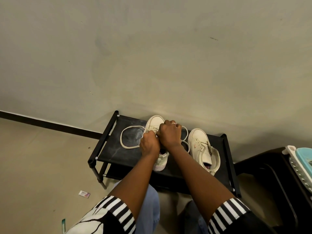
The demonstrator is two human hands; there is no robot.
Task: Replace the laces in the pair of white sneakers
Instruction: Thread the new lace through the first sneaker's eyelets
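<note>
- The left sneaker (155, 122) is sitting on the black top shelf of the shoe rack (116, 150). Its toe is pointing away from me at the wall and its heel is facing me, so its long axis is running near to far.
- The right sneaker (200, 141) is standing just beside it on the same shelf. Its toe is also pointing towards the wall and angling a little to my left, its tongue is sticking up, and its eyelets are showing bare.
- The lace (129, 146) is spreading out of the left sneaker in two loose loops. The wide one is lying flat on the shelf to my left, and the other is curving between the two sneakers.
- My left hand (149, 144) is reaching forward with the forearm nearly straight and the back of the hand up. Its fingers are curling closed on the lace at the eyelets.
- My right hand (169, 134) is touching my left, knuckles up, with a ring showing on one finger. It is clenching over the same stretch of lace, though its fingertips are hiding beneath it.
- Both hands are covering the middle of the left sneaker.
- A small wrapper (84, 194) is lying on the floor left of the rack.
</note>
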